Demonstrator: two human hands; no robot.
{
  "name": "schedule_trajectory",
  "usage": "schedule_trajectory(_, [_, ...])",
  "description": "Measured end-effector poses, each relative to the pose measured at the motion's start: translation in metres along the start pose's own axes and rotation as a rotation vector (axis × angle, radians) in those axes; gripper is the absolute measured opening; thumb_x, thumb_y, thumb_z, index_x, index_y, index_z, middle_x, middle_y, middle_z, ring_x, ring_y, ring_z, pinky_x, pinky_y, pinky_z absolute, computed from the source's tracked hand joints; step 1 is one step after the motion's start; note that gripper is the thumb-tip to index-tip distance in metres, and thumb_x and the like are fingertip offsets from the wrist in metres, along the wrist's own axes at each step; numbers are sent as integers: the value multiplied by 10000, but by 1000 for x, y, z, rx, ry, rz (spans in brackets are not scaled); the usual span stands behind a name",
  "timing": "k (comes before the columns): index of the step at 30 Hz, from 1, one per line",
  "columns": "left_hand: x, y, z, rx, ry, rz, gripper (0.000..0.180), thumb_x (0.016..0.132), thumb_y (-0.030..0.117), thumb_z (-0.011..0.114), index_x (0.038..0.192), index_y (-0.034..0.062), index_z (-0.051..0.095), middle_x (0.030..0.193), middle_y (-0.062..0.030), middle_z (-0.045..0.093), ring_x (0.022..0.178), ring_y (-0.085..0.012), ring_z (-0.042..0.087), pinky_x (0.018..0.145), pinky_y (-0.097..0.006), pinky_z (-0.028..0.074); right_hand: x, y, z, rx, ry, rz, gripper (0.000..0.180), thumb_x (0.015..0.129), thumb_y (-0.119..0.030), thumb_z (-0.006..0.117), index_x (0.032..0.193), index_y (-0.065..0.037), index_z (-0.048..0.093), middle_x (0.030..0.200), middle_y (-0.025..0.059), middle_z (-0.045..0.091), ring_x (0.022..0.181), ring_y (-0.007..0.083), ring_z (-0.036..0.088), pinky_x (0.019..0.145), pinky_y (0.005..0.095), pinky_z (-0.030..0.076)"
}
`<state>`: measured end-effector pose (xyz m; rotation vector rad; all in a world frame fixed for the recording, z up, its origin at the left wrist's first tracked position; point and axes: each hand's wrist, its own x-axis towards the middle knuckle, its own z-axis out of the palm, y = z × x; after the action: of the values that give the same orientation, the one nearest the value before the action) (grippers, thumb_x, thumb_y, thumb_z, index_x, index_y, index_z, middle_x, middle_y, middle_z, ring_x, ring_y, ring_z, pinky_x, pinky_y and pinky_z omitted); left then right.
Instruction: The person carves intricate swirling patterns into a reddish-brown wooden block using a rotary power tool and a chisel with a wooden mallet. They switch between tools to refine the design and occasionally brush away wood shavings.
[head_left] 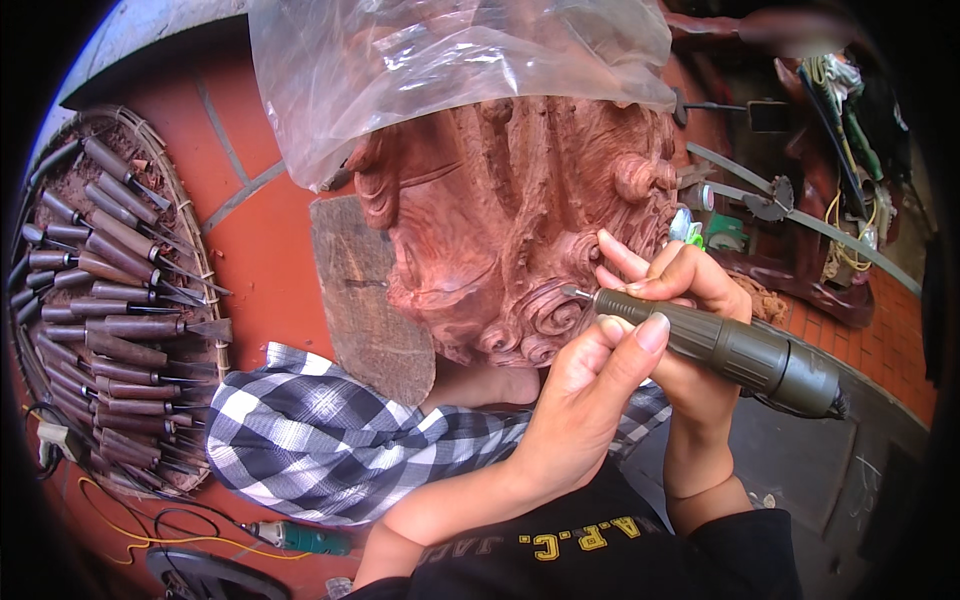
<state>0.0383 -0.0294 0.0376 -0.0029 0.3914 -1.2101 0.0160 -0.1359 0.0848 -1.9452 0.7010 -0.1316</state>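
Hands, left hand [585, 385] and right hand [668, 280], grip rotary tool [735, 350] (bit touching reddish wood carving [500, 220]).

Place: a woodcarver's workshop.
Tools: a round woven tray [196, 250] packed with wooden-handled chisels [110, 300].
Work: a reddish carved wood block [500, 210] under plastic sheeting [400, 70].
Floor: red tiles [270, 230], cables, dust.

A red tiled floor [250, 250] is carrying a round woven tray of wooden-handled chisels [115, 300] at its left edge, a worn wooden board [365, 300] lying beside it.
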Motion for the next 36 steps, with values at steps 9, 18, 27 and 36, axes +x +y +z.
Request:
schedule_trajectory(9, [-4,-4,-9,46,-33,15,269,1055,262,516,1137,12,574,1225,-67,578,1164,-101,504,1050,-300,375,0,5,-2,4,-38,-63,183,732,51,760,806,11,597,767,51,551,829,136,644,1060,485,486])
schedule_trajectory(18, [-14,3,-9,157,2,11,466,1040,301,471,1358,-40,457,1322,-117,537,1257,-201,506,1104,-379,360,-1,3,1,-217,-84,-172,211,726,79,767,778,5,577,745,55,573,749,122,618,1059,543,470])
schedule_trajectory(27, [-4,-9,-5,157,21,-12,397,1054,270,469,1297,-42,501,1273,-101,568,1192,-165,533,1072,-341,377,-1,19,-10,-19,-18,-168,186,711,73,745,798,32,585,741,94,566,722,178,653,976,463,557])
schedule_trajectory(36, [-8,-41,1,305,50,-43,201,1047,241,528,1064,46,572,1169,-36,584,1072,-68,504,954,-271,402,-29,36,-41,7,-22,-299,273,785,-19,784,872,-13,526,833,81,492,1014,363,651,1013,623,470])
